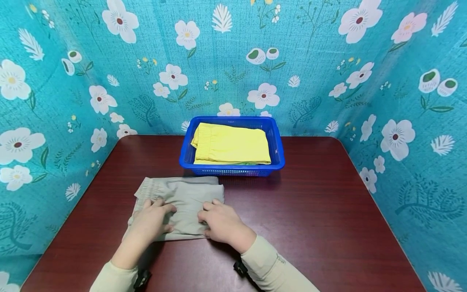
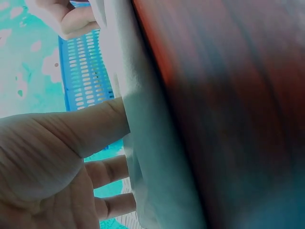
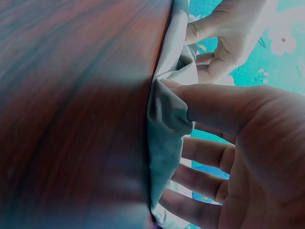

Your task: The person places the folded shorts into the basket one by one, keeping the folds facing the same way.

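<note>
Folded grey pants (image 1: 193, 198) with a gathered elastic waistband lie on the table, the waistband toward the left. My left hand (image 1: 150, 219) rests on them near the waistband, fingers spread. In the left wrist view its thumb and fingertips touch the grey cloth (image 2: 152, 138). My right hand (image 1: 223, 222) is on the right part of the pants, close to their near corner. The right wrist view shows the right thumb (image 3: 214, 102) pressing into a crease of the fabric (image 3: 167, 138), while the other fingers lie fairly straight against the cloth.
Behind the pants stands a blue plastic basket (image 1: 230, 167) holding a folded yellow garment (image 1: 233, 142) with an elastic waistband. The dark red-brown table (image 1: 310, 211) extends to the right. Turquoise flowered cloth (image 1: 226, 61) hangs at the back and both sides.
</note>
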`<act>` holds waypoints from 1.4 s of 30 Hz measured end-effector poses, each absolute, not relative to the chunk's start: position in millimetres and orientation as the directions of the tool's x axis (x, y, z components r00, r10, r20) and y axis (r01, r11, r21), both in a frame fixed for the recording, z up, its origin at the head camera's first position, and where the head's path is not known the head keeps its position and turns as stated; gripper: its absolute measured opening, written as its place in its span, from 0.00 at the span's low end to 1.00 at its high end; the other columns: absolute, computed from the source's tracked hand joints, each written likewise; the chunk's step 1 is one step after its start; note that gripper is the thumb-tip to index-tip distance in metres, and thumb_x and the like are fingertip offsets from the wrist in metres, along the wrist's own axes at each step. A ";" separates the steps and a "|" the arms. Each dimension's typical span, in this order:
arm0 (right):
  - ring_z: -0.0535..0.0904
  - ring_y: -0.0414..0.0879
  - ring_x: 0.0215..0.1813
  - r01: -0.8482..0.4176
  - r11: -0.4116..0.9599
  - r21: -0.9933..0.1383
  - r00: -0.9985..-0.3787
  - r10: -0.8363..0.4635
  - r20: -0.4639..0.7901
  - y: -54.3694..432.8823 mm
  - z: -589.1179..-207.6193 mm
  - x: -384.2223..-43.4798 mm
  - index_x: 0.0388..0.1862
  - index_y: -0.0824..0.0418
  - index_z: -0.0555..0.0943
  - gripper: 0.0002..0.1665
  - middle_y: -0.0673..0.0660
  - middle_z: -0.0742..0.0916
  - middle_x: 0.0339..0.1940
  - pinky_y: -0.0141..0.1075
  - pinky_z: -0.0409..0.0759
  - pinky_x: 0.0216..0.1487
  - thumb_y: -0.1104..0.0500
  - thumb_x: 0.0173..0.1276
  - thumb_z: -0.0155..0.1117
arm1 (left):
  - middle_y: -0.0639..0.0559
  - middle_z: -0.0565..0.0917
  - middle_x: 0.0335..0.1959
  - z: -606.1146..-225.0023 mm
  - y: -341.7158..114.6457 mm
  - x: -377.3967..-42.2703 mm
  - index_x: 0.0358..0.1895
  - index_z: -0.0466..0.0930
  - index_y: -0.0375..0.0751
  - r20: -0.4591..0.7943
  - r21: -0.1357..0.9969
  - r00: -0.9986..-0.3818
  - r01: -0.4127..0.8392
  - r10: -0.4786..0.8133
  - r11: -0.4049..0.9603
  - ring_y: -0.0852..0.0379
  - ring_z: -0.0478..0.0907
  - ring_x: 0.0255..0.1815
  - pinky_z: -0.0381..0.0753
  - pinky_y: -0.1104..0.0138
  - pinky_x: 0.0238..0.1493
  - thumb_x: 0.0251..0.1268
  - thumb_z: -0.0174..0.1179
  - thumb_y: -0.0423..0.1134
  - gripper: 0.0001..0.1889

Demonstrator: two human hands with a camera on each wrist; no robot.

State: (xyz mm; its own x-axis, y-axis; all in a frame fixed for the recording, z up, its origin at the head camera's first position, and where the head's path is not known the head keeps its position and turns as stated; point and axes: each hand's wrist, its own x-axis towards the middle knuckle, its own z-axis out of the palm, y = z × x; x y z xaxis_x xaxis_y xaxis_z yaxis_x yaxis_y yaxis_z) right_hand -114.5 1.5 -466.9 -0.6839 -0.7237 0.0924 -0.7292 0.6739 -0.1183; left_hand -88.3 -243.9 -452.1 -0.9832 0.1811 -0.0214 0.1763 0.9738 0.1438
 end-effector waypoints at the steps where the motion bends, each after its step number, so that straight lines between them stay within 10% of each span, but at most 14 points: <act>1: 0.74 0.42 0.43 -0.729 0.673 -0.122 -0.684 -0.724 0.092 2.3 -466.7 -114.5 0.40 0.40 0.85 0.17 0.41 0.80 0.40 0.31 0.75 0.34 0.44 0.53 0.80 | 0.46 0.82 0.52 -451.7 -242.9 -88.1 0.51 0.86 0.56 -0.021 0.144 -0.983 0.175 0.180 0.974 0.40 0.70 0.48 0.75 0.41 0.28 0.43 0.83 0.47 0.27; 42: 0.74 0.43 0.43 -0.722 0.673 -0.164 -0.691 -0.716 0.101 38.1 -467.2 -111.3 0.40 0.42 0.85 0.19 0.42 0.79 0.39 0.32 0.75 0.32 0.46 0.49 0.82 | 0.46 0.82 0.52 -455.7 -209.4 -88.3 0.50 0.86 0.57 0.019 0.108 -0.982 0.191 0.190 0.976 0.38 0.70 0.50 0.78 0.37 0.32 0.41 0.83 0.49 0.27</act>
